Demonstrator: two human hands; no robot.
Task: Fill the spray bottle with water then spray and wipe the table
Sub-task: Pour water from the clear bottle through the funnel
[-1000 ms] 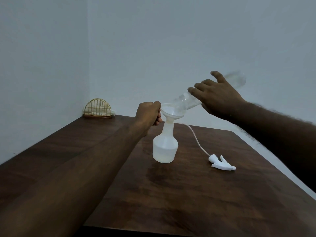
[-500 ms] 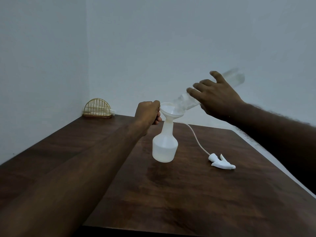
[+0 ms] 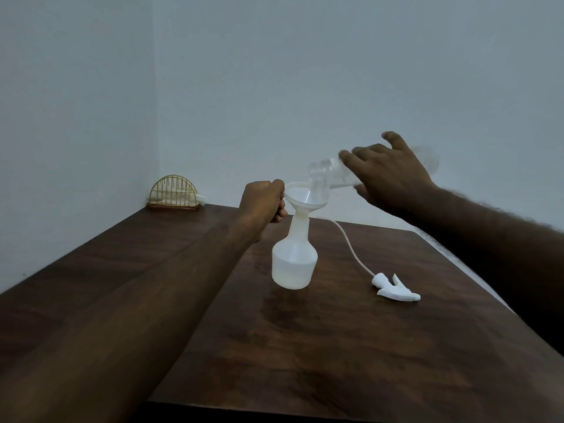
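Pouring from a clear water bottle (image 3: 338,174) tilted over the funnel (image 3: 306,199), right hand (image 3: 393,178) fingers wrapped around it. Left hand (image 3: 264,201) fingers closed on funnel rim. Spray bottle (image 3: 294,265) upright mid-worktop (image 3: 351,346); trigger head (image 3: 395,289) lying at its 3 o'clock, nearby.

Spray bottle (image 3: 294,265): translucent white, wide base tapering to a narrow neck, upright on the dark wooden table (image 3: 351,346), head removed, holding a shallow layer of liquid at the bottom. White funnel (image 3: 306,199) seated in its neck. Spray head (image 3: 395,289): white, lying on its side to the bottle's right, its dip tube (image 3: 351,242) curving back toward the bottle. Clear water bottle (image 3: 338,174): uncapped, tilted, mouth over the funnel.
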